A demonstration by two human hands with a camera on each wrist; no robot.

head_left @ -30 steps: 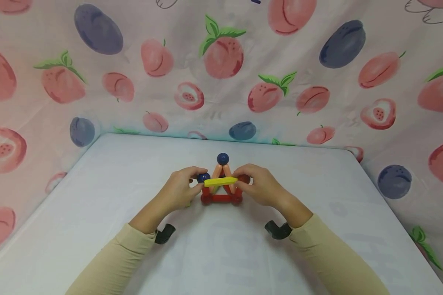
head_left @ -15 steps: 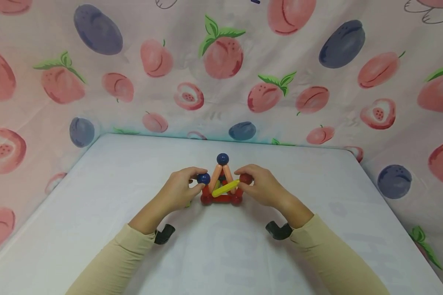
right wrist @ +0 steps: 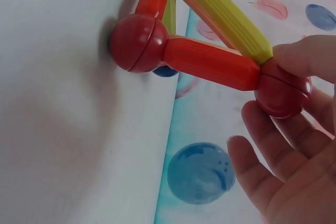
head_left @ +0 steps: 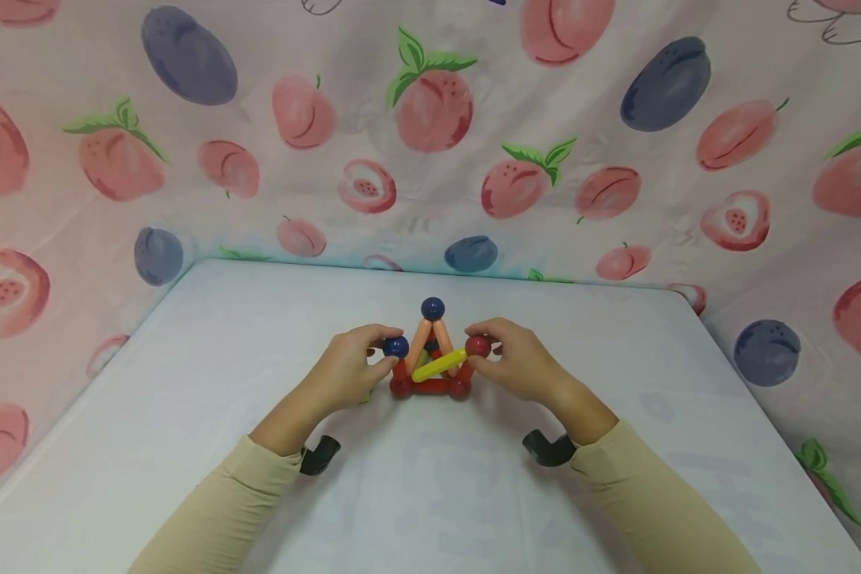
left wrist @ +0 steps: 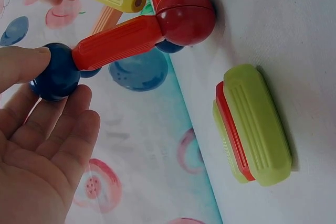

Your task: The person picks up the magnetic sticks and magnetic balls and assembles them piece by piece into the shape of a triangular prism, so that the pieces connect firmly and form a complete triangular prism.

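My left hand [head_left: 351,367] pinches a blue ball [left wrist: 56,72] between thumb and fingers, at the upper end of a red magnetic rod [left wrist: 118,42]. With thumb and fingertips, my right hand [head_left: 520,363] holds a red ball [right wrist: 283,88] joined to another red rod [right wrist: 212,63]. A yellow rod [head_left: 439,366] slants down leftward from that red ball. In the left wrist view its lower end shows bare, apart from the blue ball. Two red balls and a red rod [head_left: 430,387] form the structure's front base. Behind, two orange rods [head_left: 419,343] lean up to a blue ball [head_left: 433,308].
Green rods [left wrist: 257,124] with a thin red piece between them lie on the white table [head_left: 617,383] beside my left hand. A fruit-patterned cloth [head_left: 430,215] hangs behind the table's back edge. Black wrist mounts [head_left: 548,448] sit under both forearms.
The yellow rod's left end has swung down from near the blue ball, its right end staying at the red ball. My right hand has shifted slightly right; my left hand stays put.
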